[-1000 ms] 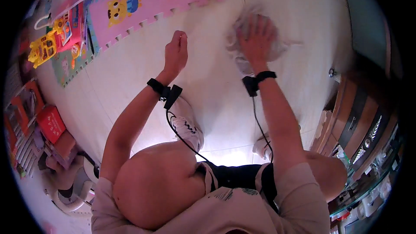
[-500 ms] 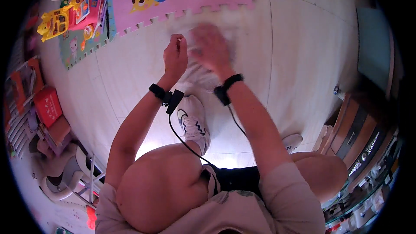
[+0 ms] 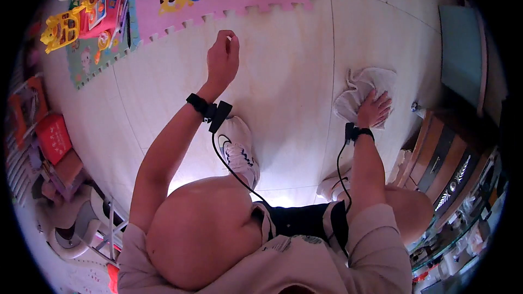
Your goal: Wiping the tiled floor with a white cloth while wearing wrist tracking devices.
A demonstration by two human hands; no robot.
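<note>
My right hand [image 3: 374,109] lies flat on a crumpled pale grey cloth [image 3: 364,83] spread on the floor to the right. Its fingers are spread and press the cloth down rather than wrapping round it. My left hand [image 3: 222,61] hovers in front of me with its fingers curled closed. A small pale spot shows by its thumb and fingertips; whether that is a held thing I cannot make out. Each wrist wears a black strap with a small black box and a cable.
Pale floor tiles [image 3: 283,71] stretch between my hands. A pink foam mat [image 3: 218,2] lies at the far left, with yellow toys [image 3: 61,30] beside it. A wooden drawer cabinet [image 3: 436,166] stands at right, and a red box [image 3: 53,139] at left. My shoe [image 3: 237,147] is planted below my left hand.
My right hand has swept from beside the left hand to the right, and the cloth has moved along the floor with it. My left hand has stayed nearly in place, still closed.
</note>
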